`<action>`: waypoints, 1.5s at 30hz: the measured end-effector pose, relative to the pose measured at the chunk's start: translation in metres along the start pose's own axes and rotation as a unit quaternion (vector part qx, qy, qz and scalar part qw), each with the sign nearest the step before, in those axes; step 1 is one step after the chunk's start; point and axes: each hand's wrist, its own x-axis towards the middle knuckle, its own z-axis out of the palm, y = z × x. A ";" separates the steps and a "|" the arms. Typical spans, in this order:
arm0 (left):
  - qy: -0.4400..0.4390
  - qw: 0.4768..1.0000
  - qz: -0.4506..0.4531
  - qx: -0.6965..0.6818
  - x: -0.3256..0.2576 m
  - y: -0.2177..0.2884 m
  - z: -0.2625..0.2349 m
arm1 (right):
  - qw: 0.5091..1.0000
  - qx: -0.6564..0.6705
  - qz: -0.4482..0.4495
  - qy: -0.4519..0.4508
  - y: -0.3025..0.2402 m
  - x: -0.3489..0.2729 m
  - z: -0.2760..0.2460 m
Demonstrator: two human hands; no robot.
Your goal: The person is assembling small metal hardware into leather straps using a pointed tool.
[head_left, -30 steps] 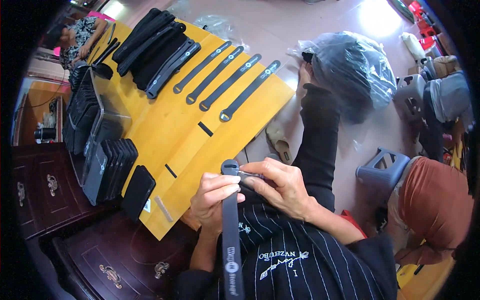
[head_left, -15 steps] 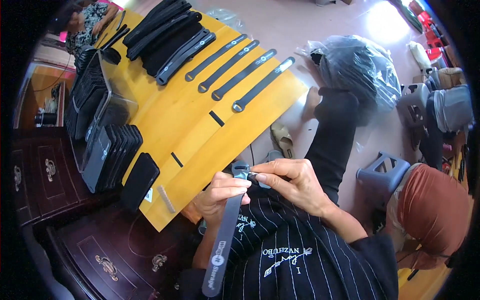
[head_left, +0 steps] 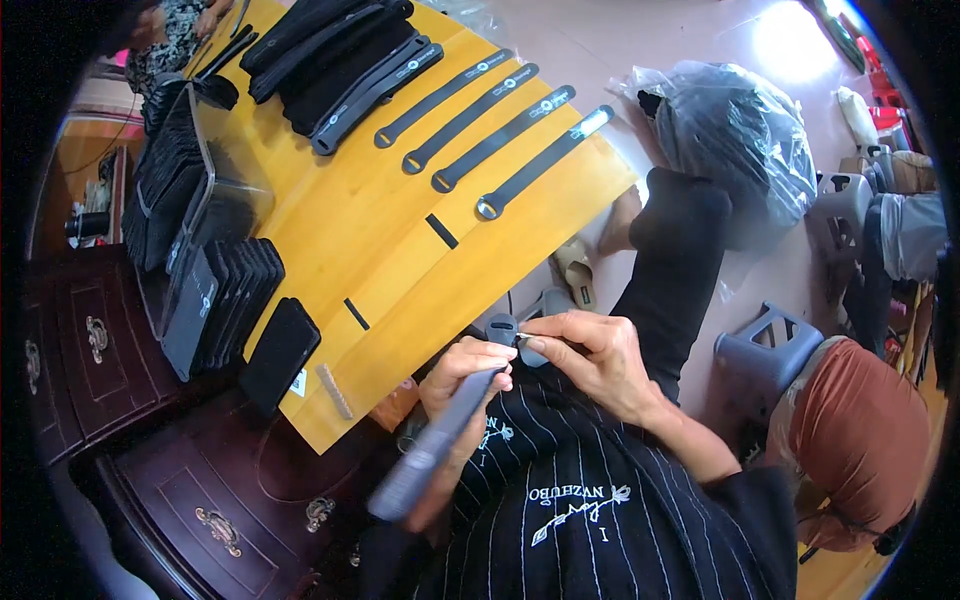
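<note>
A: Where is the strap, and how do the hands stand?

B: The grey strap [head_left: 440,440] lies over the lap, just off the tabletop [head_left: 400,250] at its 5 o'clock edge. The left hand [head_left: 462,372] is closed around the strap just below its ringed end. The right hand [head_left: 590,362] is pinched narrow, fingertips [head_left: 535,345] meeting at that ringed end; what they hold there is too small to tell.

A: How does the strap appear to handle?

B: Judged light and pliant: the free tail runs toward 7 o'clock unsupported and looks blurred. It seems rubbery rather than slippery, and not fragile. The best hold is probably near the ringed end, where the left hand already grips.

A: What lies around it?

B: Four black straps [head_left: 490,130] lie side by side at 12 o'clock on the tabletop, each with a ring at its lower end. A heap of further black straps [head_left: 330,50] sits at 11 o'clock. Flat black cases [head_left: 235,300] stand stacked at 9 o'clock. A clear bag of dark goods [head_left: 740,140] rests on the floor at 2 o'clock.
</note>
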 end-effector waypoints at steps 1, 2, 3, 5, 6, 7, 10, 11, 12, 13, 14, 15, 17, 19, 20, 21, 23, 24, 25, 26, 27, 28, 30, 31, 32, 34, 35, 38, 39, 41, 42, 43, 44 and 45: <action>-0.029 0.990 0.041 0.130 0.004 0.001 0.001 | 0.994 -0.103 -0.013 -0.018 -0.002 0.001 -0.008; -0.060 0.976 0.112 0.177 0.012 0.003 0.006 | 0.994 -0.106 -0.006 -0.016 -0.004 0.004 -0.014; -0.060 0.971 0.129 0.191 0.014 0.003 0.010 | 0.985 -0.170 -0.029 -0.028 -0.006 0.008 -0.018; -0.058 0.966 0.145 0.205 0.016 0.003 0.014 | 0.975 -0.213 -0.051 -0.030 -0.008 0.010 -0.020; -0.071 0.969 0.148 0.185 0.018 0.004 0.012 | 0.975 -0.212 -0.050 -0.032 -0.009 0.010 -0.019; -0.084 0.971 0.153 0.166 0.020 0.006 0.010 | 0.985 -0.167 -0.039 -0.010 -0.010 0.012 -0.018; -0.090 0.994 0.054 0.003 0.022 0.006 -0.001 | 0.990 -0.132 -0.037 -0.042 -0.015 0.021 -0.028; -0.089 0.994 0.068 0.004 0.023 0.004 -0.003 | 0.984 -0.144 -0.048 -0.094 -0.017 0.024 -0.032; -0.089 0.994 0.067 0.004 0.023 0.007 -0.005 | 0.984 -0.143 -0.047 -0.095 -0.016 0.025 -0.031; -0.075 0.993 0.007 -0.088 0.026 0.013 -0.003 | 0.989 -0.097 -0.054 -0.097 -0.017 0.025 -0.032; -0.060 0.981 -0.053 -0.178 0.029 0.016 -0.001 | 0.992 -0.051 -0.061 -0.098 -0.017 0.025 -0.034; -0.067 0.981 -0.048 -0.177 0.029 0.015 -0.002 | 0.992 -0.057 -0.061 -0.099 -0.018 0.024 -0.034; -0.039 0.971 -0.051 -0.229 0.029 0.015 0.003 | 0.992 -0.075 -0.061 -0.085 -0.028 0.020 -0.034; 0.033 0.962 -0.063 -0.265 0.024 0.013 0.012 | 0.984 -0.147 -0.083 -0.050 -0.036 0.017 -0.032; 0.079 0.966 -0.068 -0.238 0.022 0.016 0.020 | 0.984 -0.145 -0.086 -0.052 -0.040 0.016 -0.031; 0.088 0.971 -0.048 -0.219 0.025 0.018 0.027 | 0.976 -0.194 -0.093 -0.039 -0.045 0.016 -0.030; 0.098 0.975 -0.026 -0.200 0.025 0.017 0.033 | 0.961 -0.251 -0.118 -0.019 -0.053 0.016 -0.028; 0.086 0.986 -0.004 -0.140 0.020 0.014 0.034 | 0.957 -0.260 -0.128 -0.011 -0.056 0.014 -0.026; 0.074 0.994 0.017 -0.080 0.017 0.012 0.034 | 0.954 -0.272 -0.127 -0.016 -0.059 0.013 -0.025; 0.076 0.994 0.017 -0.082 0.017 0.013 0.033 | 0.950 -0.284 -0.127 -0.021 -0.063 0.013 -0.026; 0.065 0.994 -0.005 -0.087 0.018 0.015 0.030 | 0.950 -0.283 -0.128 -0.024 -0.065 0.013 -0.027; 0.054 0.994 -0.028 -0.093 0.018 0.016 0.026 | 0.961 -0.249 -0.108 -0.044 -0.065 0.014 -0.029; 0.025 0.996 -0.014 -0.086 0.020 0.016 0.016 | 0.970 -0.216 -0.087 -0.065 -0.067 0.017 -0.035; -0.013 0.995 -0.018 -0.098 0.020 0.017 0.012 | 0.979 -0.173 -0.064 -0.086 -0.069 0.018 -0.038; -0.052 0.992 -0.022 -0.110 0.020 0.018 0.010 | 0.985 -0.129 -0.040 -0.107 -0.069 0.021 -0.041; -0.049 0.988 -0.055 -0.138 0.016 0.020 0.010 | 0.992 -0.058 -0.042 -0.109 -0.052 0.027 -0.036; -0.048 0.981 -0.089 -0.167 0.014 0.021 0.010 | 0.993 0.001 -0.026 -0.112 -0.044 0.027 -0.032; -0.014 0.971 -0.136 -0.198 0.014 0.020 0.013 | 0.994 0.044 -0.039 -0.095 -0.041 0.027 -0.028; -0.013 0.971 -0.134 -0.198 0.014 0.021 0.016 | 0.994 -0.021 -0.030 -0.103 -0.051 0.026 -0.031; 0.063 0.938 -0.162 -0.299 0.015 0.025 0.022 | 0.988 -0.108 -0.036 -0.101 -0.059 0.022 -0.029; 0.065 0.938 -0.160 -0.299 0.013 0.026 0.023 | 0.988 -0.108 -0.037 -0.103 -0.061 0.021 -0.029; 0.056 0.952 -0.125 -0.275 0.011 0.028 0.024 | 0.986 -0.121 -0.043 -0.103 -0.064 0.020 -0.029; 0.048 0.963 -0.090 -0.250 0.010 0.028 0.024 | 0.985 -0.134 -0.048 -0.102 -0.065 0.019 -0.029; 0.051 0.963 -0.088 -0.249 0.009 0.028 0.023 | 0.984 -0.133 -0.050 -0.106 -0.066 0.018 -0.029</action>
